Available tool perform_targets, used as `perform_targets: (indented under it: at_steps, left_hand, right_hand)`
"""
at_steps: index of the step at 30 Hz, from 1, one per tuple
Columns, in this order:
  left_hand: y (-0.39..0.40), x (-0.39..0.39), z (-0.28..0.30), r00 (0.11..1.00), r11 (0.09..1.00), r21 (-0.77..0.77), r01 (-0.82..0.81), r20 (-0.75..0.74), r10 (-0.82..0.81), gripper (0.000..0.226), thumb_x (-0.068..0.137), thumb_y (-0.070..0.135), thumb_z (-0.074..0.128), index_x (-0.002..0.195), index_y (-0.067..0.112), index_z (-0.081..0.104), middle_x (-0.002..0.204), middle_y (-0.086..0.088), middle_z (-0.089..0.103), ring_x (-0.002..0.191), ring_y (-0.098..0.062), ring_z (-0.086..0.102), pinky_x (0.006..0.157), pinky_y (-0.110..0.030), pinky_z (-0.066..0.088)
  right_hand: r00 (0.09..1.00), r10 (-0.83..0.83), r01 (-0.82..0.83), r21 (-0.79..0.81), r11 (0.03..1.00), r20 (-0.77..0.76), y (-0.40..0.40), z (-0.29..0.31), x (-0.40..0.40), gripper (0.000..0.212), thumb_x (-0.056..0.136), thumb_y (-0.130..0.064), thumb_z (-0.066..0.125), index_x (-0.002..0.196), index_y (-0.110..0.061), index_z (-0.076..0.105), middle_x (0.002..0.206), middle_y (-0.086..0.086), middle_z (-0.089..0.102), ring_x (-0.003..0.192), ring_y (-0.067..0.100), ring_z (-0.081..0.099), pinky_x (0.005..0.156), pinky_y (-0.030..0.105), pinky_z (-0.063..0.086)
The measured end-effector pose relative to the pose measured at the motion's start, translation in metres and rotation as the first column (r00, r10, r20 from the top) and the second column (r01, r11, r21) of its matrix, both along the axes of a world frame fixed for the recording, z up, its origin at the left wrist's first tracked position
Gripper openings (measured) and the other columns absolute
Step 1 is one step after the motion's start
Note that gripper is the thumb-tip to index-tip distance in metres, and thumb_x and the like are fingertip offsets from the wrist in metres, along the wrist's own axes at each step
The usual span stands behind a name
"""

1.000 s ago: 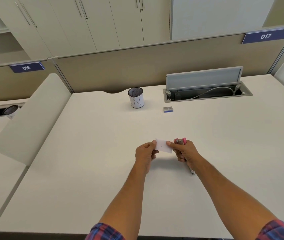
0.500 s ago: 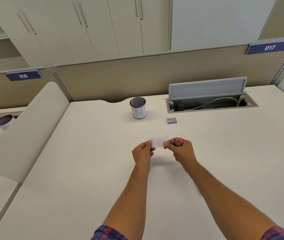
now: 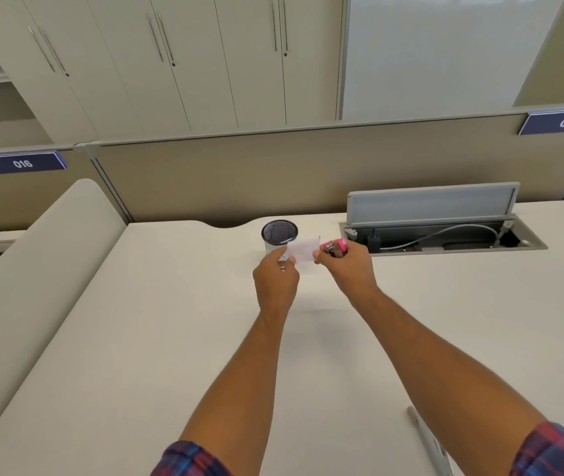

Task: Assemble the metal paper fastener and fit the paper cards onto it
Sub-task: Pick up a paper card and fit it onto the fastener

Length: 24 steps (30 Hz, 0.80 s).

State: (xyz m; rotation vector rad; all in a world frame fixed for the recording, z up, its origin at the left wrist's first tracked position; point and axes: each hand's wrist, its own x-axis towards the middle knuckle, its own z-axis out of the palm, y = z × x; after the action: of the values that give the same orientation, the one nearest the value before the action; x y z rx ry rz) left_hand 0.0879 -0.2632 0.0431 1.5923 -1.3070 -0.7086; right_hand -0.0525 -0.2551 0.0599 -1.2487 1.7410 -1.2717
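Two grips on one paper card [image 3: 302, 251], held in air above desk [image 3: 170, 321]: left hand [image 3: 275, 280] pinches its L edge, right hand [image 3: 345, 266] pinches R edge w/ pink-tipped items [image 3: 336, 247] also clamped in it. Card long axis runs L–R between the hands. Fastener not discernible; judged nearer right hand.

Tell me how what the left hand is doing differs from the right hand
The left hand pinches only the white paper card at its left edge; the right hand pinches the card's right edge and also grips a bundle of pink and metal pieces. The right hand reaches slightly farther toward the open cable tray. Both are raised above the desk, sharing the card.
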Motion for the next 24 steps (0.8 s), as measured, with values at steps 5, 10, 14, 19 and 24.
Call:
perform_targets:
  at_steps: [5,10,14,19,24]
  left_hand:
    - [-0.034,0.011,-0.004,0.972,0.983,-0.166,0.075,0.233,-0.034,0.045,0.091,0.015,0.061,0.135,0.008,0.059,0.141,-0.006,0.059,0.126,-0.024,0.057,0.099,-0.026,0.043]
    - [-0.055,0.027,-0.026,0.905,0.988,-0.073,0.138,0.415,-0.096,0.054,0.093,0.013,0.064,0.145,0.013,0.051,0.146,-0.003,0.054,0.135,-0.023,0.047,0.108,-0.035,0.041]
    - [-0.063,0.032,-0.038,0.877,0.985,-0.046,0.165,0.464,-0.126,0.057,0.094,0.017,0.064,0.148,0.014,0.047,0.152,-0.001,0.048,0.142,-0.021,0.041,0.115,-0.036,0.037]
    - [-0.068,0.031,-0.045,0.895,0.986,-0.066,0.153,0.433,-0.110,0.056,0.095,0.019,0.066,0.148,0.014,0.048,0.153,0.000,0.047,0.142,-0.017,0.040,0.116,-0.032,0.035]
    - [-0.068,0.032,-0.045,0.916,0.986,-0.074,0.152,0.385,-0.113,0.060,0.093,0.019,0.066,0.149,0.014,0.045,0.154,0.001,0.046,0.142,-0.016,0.040,0.116,-0.031,0.035]
  right_hand:
    - [0.997,-0.074,0.073,-0.044,0.996,-0.013,-0.049,0.005,0.007,0.018,0.084,-0.029,0.078,0.082,-0.011,0.074,0.075,0.006,0.070,0.066,0.015,0.059,0.063,0.029,0.049]
    - [0.993,-0.077,0.075,-0.017,0.997,-0.090,-0.088,-0.003,0.018,0.020,0.082,-0.025,0.076,0.077,-0.007,0.068,0.064,0.004,0.062,0.058,0.015,0.051,0.058,0.027,0.043]
    - [0.982,-0.060,0.071,0.054,0.996,-0.179,-0.107,-0.013,0.031,0.018,0.080,-0.016,0.071,0.065,-0.015,0.060,0.058,-0.001,0.055,0.054,0.014,0.047,0.052,0.024,0.035]
    - [0.975,-0.017,0.043,0.112,0.993,-0.223,-0.121,-0.023,0.045,0.018,0.085,-0.022,0.073,0.072,-0.017,0.063,0.062,-0.001,0.058,0.056,0.013,0.053,0.056,0.025,0.038]
    - [0.981,0.000,0.011,0.055,0.998,-0.196,-0.113,-0.026,0.046,0.033,0.085,-0.043,0.077,0.067,-0.020,0.060,0.060,-0.005,0.057,0.056,0.010,0.052,0.055,0.024,0.036]
